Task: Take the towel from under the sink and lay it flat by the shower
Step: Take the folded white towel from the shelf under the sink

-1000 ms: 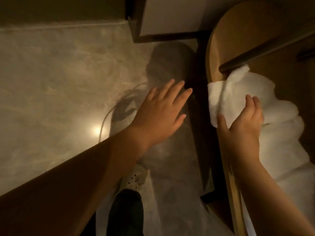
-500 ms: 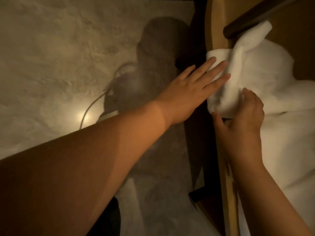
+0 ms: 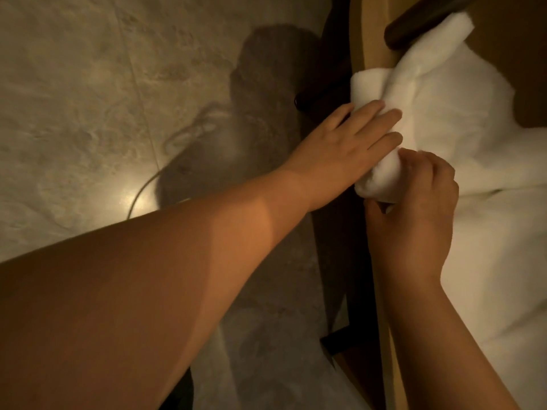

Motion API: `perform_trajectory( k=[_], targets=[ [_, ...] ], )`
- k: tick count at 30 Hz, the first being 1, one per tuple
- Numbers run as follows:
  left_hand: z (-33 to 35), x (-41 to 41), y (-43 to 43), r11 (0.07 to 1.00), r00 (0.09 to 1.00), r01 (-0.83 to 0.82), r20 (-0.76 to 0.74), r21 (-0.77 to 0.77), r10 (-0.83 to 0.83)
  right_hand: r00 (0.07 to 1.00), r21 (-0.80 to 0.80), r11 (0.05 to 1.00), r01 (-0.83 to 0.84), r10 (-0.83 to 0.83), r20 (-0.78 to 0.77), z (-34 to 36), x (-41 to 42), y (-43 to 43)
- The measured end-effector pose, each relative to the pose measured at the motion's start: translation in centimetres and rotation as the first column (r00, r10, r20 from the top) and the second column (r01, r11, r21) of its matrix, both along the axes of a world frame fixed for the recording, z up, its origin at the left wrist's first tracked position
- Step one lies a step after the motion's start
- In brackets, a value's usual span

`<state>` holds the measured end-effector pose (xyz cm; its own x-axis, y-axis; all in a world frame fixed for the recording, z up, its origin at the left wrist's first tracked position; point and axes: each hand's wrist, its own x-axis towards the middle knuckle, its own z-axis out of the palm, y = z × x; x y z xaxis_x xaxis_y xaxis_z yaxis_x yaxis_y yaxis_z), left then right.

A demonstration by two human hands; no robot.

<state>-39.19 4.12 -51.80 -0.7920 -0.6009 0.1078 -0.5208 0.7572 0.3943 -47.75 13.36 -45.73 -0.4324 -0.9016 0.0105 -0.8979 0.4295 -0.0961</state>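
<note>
Laying the left hand (image 3: 340, 149) flat across the rolled end of the white towel (image 3: 444, 113), fingers straight and close together, touching the cloth. Curling the right hand (image 3: 414, 208) round the lower end of the same roll, thumb below it. Leaving the towel lying on the wooden shelf (image 3: 364, 39), the roll right at the shelf's rim and one corner poking up beside a dark bar (image 3: 420, 22). Looking down past the left forearm onto the pale stone floor (image 3: 88, 99), shadowed and carrying one bright glint.
</note>
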Motion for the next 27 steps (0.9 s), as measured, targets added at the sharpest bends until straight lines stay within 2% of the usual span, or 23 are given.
perform_trajectory(
  k=[8, 14, 20, 27],
  targets=[
    [0.1, 0.4, 0.2, 0.999, 0.999, -0.031, 0.009, -0.034, 0.031, 0.998, -0.061, 0.997, 0.045, -0.042, 0.043, -0.2, 0.7, 0.1],
    [0.6, 2.2, 0.2, 1.000, 0.999, 0.004, -0.044, -0.005, -0.004, 0.995, -0.010, 0.999, -0.050, 0.050, 0.086, 0.6, 0.4, 0.8],
    [1.3, 5.1, 0.0, 0.993, 0.993, 0.106, -0.048, -0.044, -0.108, 0.978, -0.050, 0.992, -0.119, 0.126, 0.168, 2.7, 1.7, 1.3],
    [5.7, 10.4, -1.1, 0.999, 0.989, 0.017, -0.145, 0.047, -0.010, 0.945, -0.104, 0.978, -0.183, 0.204, 0.255, 7.1, 6.2, -0.1]
  ],
)
